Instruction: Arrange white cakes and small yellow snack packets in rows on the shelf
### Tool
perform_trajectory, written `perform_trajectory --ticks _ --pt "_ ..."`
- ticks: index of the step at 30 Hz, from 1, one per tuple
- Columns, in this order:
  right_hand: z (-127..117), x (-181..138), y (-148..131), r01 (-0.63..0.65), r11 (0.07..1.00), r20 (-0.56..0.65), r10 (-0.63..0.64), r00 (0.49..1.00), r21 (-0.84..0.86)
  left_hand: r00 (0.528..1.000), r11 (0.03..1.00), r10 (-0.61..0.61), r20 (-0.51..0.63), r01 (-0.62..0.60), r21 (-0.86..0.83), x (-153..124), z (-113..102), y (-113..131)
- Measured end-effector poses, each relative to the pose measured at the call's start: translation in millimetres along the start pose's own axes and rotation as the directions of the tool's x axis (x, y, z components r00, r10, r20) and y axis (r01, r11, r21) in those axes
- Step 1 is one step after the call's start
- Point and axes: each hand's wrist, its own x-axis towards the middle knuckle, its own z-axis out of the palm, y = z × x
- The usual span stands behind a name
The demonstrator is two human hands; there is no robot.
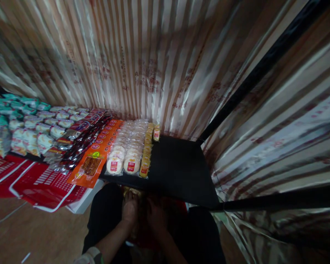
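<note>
Both my hands are low, under the front edge of a black shelf [178,168]. My left hand [129,212] and my right hand [156,217] reach down side by side into a dark, reddish container between my legs; a yellowish packet [130,191] shows just above the left hand. The fingers are in deep shadow, so their grip cannot be made out. On the shelf above lie rows of round white snack packs [128,146] and a line of small yellow packets [147,150].
Orange sausage packets [100,150], dark red packs [79,141] and white and green bags [30,124] fill the shelf's left part. Striped shiny curtains [154,62] hang behind and at right. Red printed sheets [41,183] hang from the shelf's front. Wooden floor [38,234] lies below left.
</note>
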Motion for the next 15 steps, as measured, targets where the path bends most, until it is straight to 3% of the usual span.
perform_trajectory --ticks 8,15 --pt "-8.5 -2.2 4.6 0.005 0.992 -0.035 -0.001 0.999 0.124 0.989 0.995 0.103 -0.106 -0.100 0.027 -6.1 -19.0 13.6" --pt "-22.1 -12.1 -5.0 -0.026 0.919 0.001 0.028 1.000 0.394 0.991 0.982 0.050 -0.127 -0.072 -0.174 -27.4 -36.4 31.4"
